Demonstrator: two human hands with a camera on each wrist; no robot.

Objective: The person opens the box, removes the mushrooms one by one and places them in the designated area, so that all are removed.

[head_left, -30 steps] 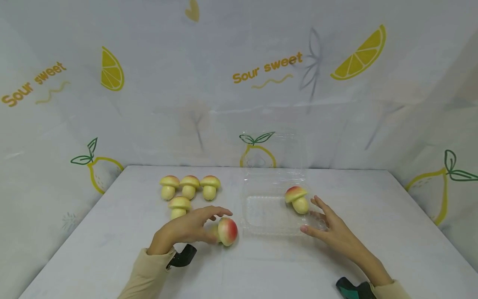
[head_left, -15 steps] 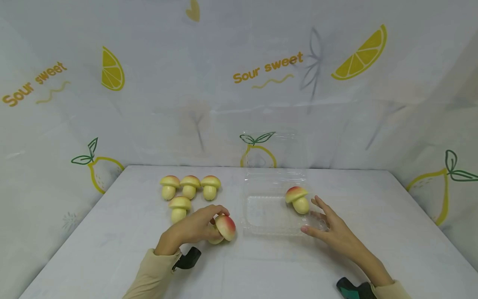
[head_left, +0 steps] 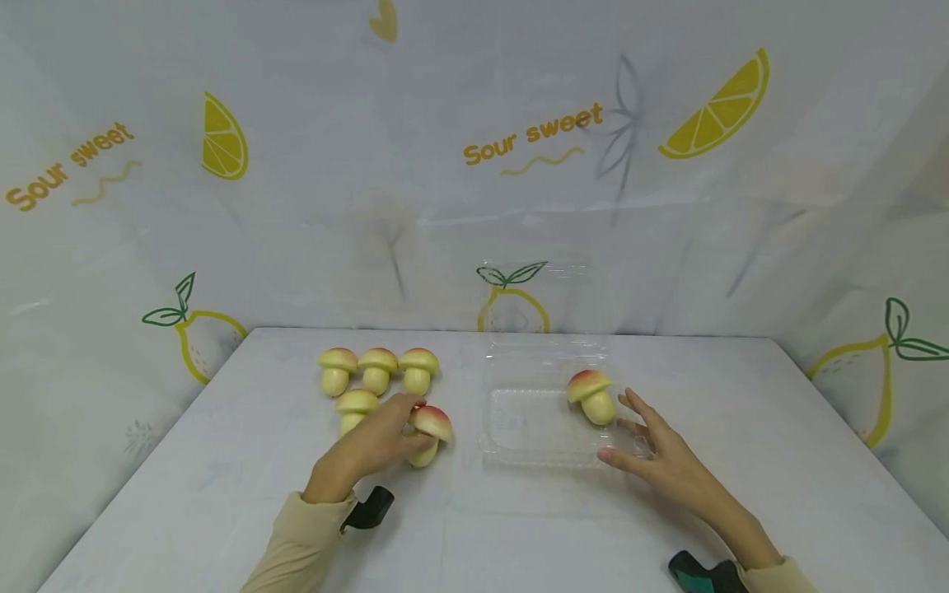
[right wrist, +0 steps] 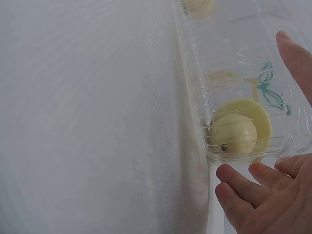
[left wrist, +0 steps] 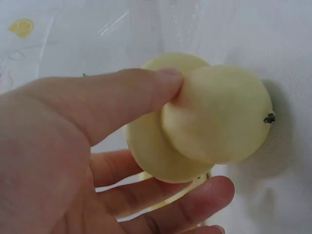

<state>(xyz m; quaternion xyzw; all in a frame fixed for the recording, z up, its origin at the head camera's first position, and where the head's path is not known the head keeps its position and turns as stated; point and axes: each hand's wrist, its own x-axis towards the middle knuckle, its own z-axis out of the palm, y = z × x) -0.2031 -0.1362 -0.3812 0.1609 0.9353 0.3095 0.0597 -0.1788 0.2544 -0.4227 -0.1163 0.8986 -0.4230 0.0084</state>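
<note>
My left hand pinches a toy mushroom with a red-blushed cap and pale yellow stem, standing stem down. In the left wrist view its thumb presses where cap meets stem, and the fingers lie behind the cap. Beside my right hand is a clear plastic clamshell box with its lid raised at the back. A second toy mushroom leans inside at the box's right end. The right hand's fingers are spread around that end, fingertips close to the wall in the right wrist view.
Behind the left hand stand three toy mushrooms in a row. One more mushroom is in front of them, partly hidden by the hand. A white cloth covers the table; a printed curtain hangs behind it.
My left hand has taken hold of the mushroom that lay on its side, turned it cap up and brought it back and left. The right hand and the box have stayed put.
</note>
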